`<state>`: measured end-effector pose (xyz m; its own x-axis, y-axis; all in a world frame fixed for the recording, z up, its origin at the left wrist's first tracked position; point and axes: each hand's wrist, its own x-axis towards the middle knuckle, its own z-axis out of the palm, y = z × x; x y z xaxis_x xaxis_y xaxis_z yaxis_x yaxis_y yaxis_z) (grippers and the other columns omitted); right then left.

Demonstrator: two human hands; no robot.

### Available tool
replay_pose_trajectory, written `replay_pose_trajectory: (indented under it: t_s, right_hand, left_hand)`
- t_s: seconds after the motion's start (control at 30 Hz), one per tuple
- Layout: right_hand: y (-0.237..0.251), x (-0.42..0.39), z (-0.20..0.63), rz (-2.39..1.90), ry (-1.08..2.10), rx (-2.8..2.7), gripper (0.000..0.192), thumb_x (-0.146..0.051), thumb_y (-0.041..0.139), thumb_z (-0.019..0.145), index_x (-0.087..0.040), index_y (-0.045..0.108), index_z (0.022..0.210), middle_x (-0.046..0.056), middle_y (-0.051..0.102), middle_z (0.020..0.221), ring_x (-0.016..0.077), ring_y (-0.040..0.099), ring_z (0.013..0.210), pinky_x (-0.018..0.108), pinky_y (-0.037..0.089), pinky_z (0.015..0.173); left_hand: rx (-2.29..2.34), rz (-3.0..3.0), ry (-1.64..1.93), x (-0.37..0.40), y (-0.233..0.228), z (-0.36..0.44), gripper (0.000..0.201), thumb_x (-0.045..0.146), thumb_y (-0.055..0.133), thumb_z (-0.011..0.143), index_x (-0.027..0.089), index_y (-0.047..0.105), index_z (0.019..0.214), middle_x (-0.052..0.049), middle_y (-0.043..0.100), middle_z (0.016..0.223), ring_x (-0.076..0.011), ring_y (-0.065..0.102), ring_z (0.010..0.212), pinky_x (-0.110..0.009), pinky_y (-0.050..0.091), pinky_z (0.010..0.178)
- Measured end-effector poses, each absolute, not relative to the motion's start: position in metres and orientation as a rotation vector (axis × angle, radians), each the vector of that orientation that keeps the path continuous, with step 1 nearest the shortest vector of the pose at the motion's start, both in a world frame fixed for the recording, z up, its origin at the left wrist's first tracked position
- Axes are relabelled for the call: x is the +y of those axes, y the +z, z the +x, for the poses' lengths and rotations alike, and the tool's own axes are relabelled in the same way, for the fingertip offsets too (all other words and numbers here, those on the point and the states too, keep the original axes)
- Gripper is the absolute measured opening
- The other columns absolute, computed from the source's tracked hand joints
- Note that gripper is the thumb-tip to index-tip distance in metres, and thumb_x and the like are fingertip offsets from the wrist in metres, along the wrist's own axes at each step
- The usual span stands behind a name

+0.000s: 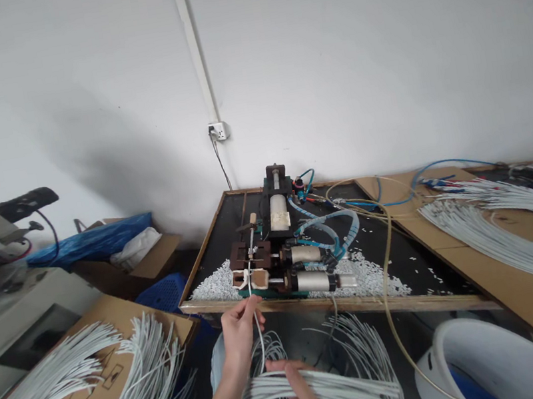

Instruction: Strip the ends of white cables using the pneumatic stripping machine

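My left hand [238, 331] pinches a single white cable [261, 343] between thumb and fingers, just in front of the table's wooden edge. Upward from there, the cable runs between the jaws [257, 276] of a pneumatic wire-stripping machine [279, 214]. Lower down, my right hand [312, 398] is closed around a thick bundle of white cables [351, 387]. The bundle curves in a loop over my lap, its loose ends fanning out on the right. White insulation scraps [374, 273] are heaped around the machine's base.
Cardboard at left carries more white cable bundles [141, 381]. On the right, further bundles [501, 243] lie on cardboard. A white bucket [441, 360] stands below the table at right. A yellowish hose [388, 288] hangs over the table edge, and blue air tubes [344, 227] loop beside the machine.
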<state>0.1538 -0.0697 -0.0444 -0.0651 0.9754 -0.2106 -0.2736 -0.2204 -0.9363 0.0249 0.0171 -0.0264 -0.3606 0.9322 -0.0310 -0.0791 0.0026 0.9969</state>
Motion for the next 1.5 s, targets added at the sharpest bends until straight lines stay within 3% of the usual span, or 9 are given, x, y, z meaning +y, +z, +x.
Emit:
replay_pose_trajectory:
  t_s: [0.47, 0.7, 0.9, 1.1, 1.5]
  right_hand:
    - [-0.037, -0.069, 0.156, -1.134, 1.527, -0.880, 0.048, -0.066, 0.064, 0.073, -0.021, 0.080, 0.081, 0.010, 0.080, 0.093, 0.0337, 0.073, 0.094, 0.044, 0.056, 0.090]
    - [-0.032, -0.067, 0.154, -1.151, 1.544, -0.865, 0.056, -0.071, 0.062, 0.072, -0.019, 0.080, 0.082, 0.011, 0.080, 0.087, 0.0332, 0.075, 0.083, 0.046, 0.058, 0.082]
    - [-0.026, -0.066, 0.154, -1.178, 1.510, -0.910, 0.056, -0.072, 0.061, 0.072, -0.020, 0.080, 0.080, 0.011, 0.080, 0.082, 0.0335, 0.075, 0.081, 0.047, 0.058, 0.082]
    - [-0.025, -0.069, 0.153, -1.220, 1.458, -0.897, 0.056, -0.072, 0.060, 0.073, -0.020, 0.080, 0.080, 0.010, 0.080, 0.078, 0.0330, 0.074, 0.081, 0.047, 0.057, 0.084]
    - [-0.021, -0.071, 0.161, -1.192, 1.529, -0.950, 0.050, -0.066, 0.060, 0.078, -0.021, 0.080, 0.087, 0.009, 0.080, 0.093, 0.0329, 0.072, 0.091, 0.044, 0.052, 0.091]
  left_hand:
    - [1.422, 0.929, 1.503, 0.017, -0.031, 0.024, 0.035, 0.049, 0.069, 0.077, 0.014, 0.073, 0.078, 0.002, 0.057, 0.048, -0.0125, 0.050, 0.044, -0.021, 0.040, 0.046]
    - [1.521, 1.142, 1.498, 0.002, -0.005, 0.026, 0.027, 0.043, 0.060, 0.086, 0.019, 0.072, 0.082, 0.003, 0.055, 0.050, -0.0132, 0.049, 0.046, -0.021, 0.040, 0.049]
    - [1.596, 1.506, 1.427, -0.021, 0.015, 0.030, 0.032, 0.037, 0.058, 0.090, 0.019, 0.073, 0.069, 0.000, 0.063, 0.057, -0.0153, 0.057, 0.053, -0.023, 0.043, 0.055]
    - [1.592, 1.644, 1.441, -0.029, 0.013, 0.026, 0.020, 0.031, 0.062, 0.089, 0.020, 0.078, 0.086, -0.001, 0.071, 0.066, -0.0167, 0.063, 0.057, -0.024, 0.049, 0.061]
    - [1.550, 1.623, 1.458, -0.031, 0.013, 0.027, 0.019, 0.030, 0.063, 0.086, 0.021, 0.080, 0.089, -0.002, 0.071, 0.064, -0.0184, 0.064, 0.057, -0.025, 0.051, 0.059]
